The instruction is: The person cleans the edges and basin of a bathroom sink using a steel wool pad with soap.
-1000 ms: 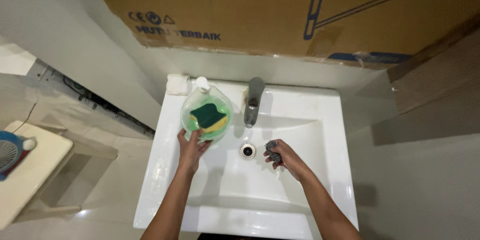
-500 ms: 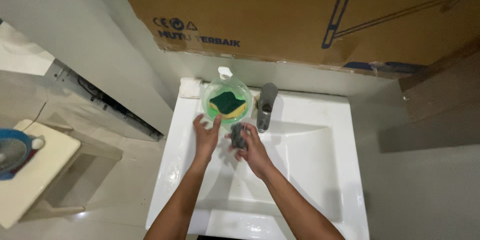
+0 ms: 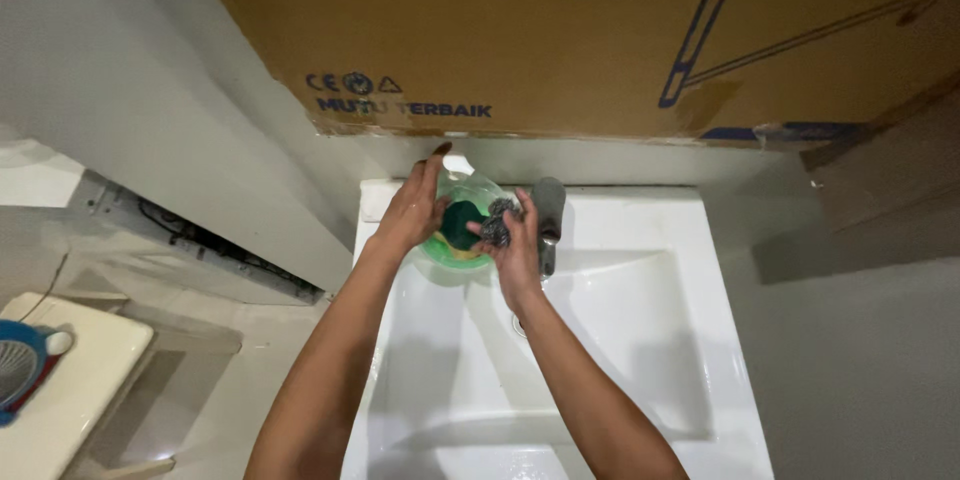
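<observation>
My left hand (image 3: 413, 208) grips the left rim of a clear round soap pouch (image 3: 447, 252) that holds green liquid and has a white cap, at the sink's back left corner. A green and yellow sponge (image 3: 460, 226) lies on top of the pouch. My right hand (image 3: 520, 252) is closed on a grey steel wool scrubber (image 3: 495, 225) and presses it against the sponge's right side, just in front of the grey faucet (image 3: 549, 202).
The white rectangular sink (image 3: 620, 340) fills the lower middle. A large brown cardboard box (image 3: 560, 30) leans against the wall above it. At the lower left stands a cream stool (image 3: 70, 390) with a blue round thing (image 3: 18, 370) on it. Grey wall on the right.
The pouch with the sponge has gone from the basin's left up to the back corner. My right hand brought the scrubber from near the drain across to the sponge.
</observation>
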